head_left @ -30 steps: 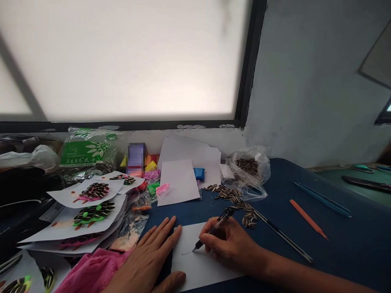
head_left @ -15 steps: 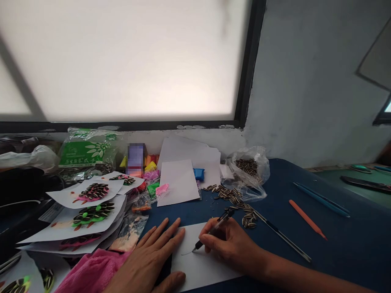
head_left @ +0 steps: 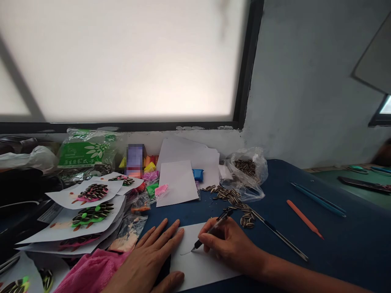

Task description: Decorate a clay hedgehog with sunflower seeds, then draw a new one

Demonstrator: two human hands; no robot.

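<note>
My right hand (head_left: 227,244) grips a dark pen (head_left: 214,228), its tip touching a white sheet of paper (head_left: 195,266). A short curved line shows on the sheet just left of the tip. My left hand (head_left: 152,252) lies flat with fingers spread, along the sheet's left edge, holding nothing. Under its wrist side is a pink cloth (head_left: 94,270). Loose sunflower seeds (head_left: 227,195) lie beyond my right hand, and a slim metal-ended tool (head_left: 276,234) rests to its right.
Left stands a stack of paper sheets with seed-and-clay hedgehog shapes (head_left: 93,213). Behind are a green seed bag (head_left: 88,150), colored clay packets (head_left: 151,189), blank sheets (head_left: 177,183) and a clear bag of seeds (head_left: 246,169). An orange tool (head_left: 304,218) and blue tweezers (head_left: 319,199) lie right.
The whole view has shifted very slightly. Both hands, the pen and the drawn line look practically the same.
</note>
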